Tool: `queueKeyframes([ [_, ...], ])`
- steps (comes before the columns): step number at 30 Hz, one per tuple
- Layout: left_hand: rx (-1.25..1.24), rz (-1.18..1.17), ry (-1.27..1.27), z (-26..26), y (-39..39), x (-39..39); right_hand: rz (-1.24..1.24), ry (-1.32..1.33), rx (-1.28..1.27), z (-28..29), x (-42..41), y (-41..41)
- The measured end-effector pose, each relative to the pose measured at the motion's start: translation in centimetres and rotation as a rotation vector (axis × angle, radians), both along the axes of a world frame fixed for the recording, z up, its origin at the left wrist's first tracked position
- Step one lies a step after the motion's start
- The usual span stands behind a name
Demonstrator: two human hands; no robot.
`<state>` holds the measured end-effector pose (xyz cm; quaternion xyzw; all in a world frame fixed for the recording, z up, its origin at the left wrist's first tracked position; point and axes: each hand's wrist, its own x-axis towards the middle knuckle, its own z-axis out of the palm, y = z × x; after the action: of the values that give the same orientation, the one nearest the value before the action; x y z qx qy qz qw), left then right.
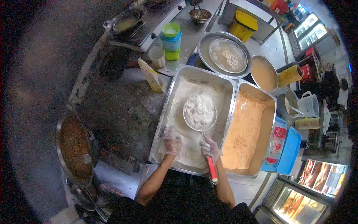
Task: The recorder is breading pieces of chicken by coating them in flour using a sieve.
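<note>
My right hand (209, 148), in a thin clear glove, grips the red-handled mesh strainer (203, 129). A heap of white flour (199, 109) fills the strainer's bowl, over a deep steel tray (230, 84) with more flour across its bottom. My left hand (172, 142), gloved too and dusted white, is over the left front part of this tray. It is blurred, so its fingers and anything in them cannot be made out. To the right, touching this tray, stands a second steel tray (272, 103) holding an orange-tan powder (243, 134).
Behind the trays are a wide steel basin (202, 46) of cloudy liquid and a pot of tan liquid (264, 73). Blue plastic containers (292, 151) stand at right. An opened bag (151, 75) stands left of the flour tray. A large pan of brown oil (75, 148) lies far left.
</note>
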<state>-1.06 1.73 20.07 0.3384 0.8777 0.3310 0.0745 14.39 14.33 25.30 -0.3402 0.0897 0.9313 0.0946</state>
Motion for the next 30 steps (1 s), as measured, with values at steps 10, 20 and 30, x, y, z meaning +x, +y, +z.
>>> queueKeyframes([
  [10, -0.504, -0.111, -0.453, -7.6, -0.1, -2.3, 0.081, 0.095, 0.081, -0.2, 0.9, 3.3],
  [20, -0.597, -0.983, 0.217, -5.6, -3.2, 4.7, 0.149, -0.042, 0.190, -0.7, 1.5, 2.6],
  [30, -0.409, -0.447, -0.257, 5.0, 8.1, -5.0, 0.313, -0.314, 0.285, -1.0, -0.3, 0.9],
])
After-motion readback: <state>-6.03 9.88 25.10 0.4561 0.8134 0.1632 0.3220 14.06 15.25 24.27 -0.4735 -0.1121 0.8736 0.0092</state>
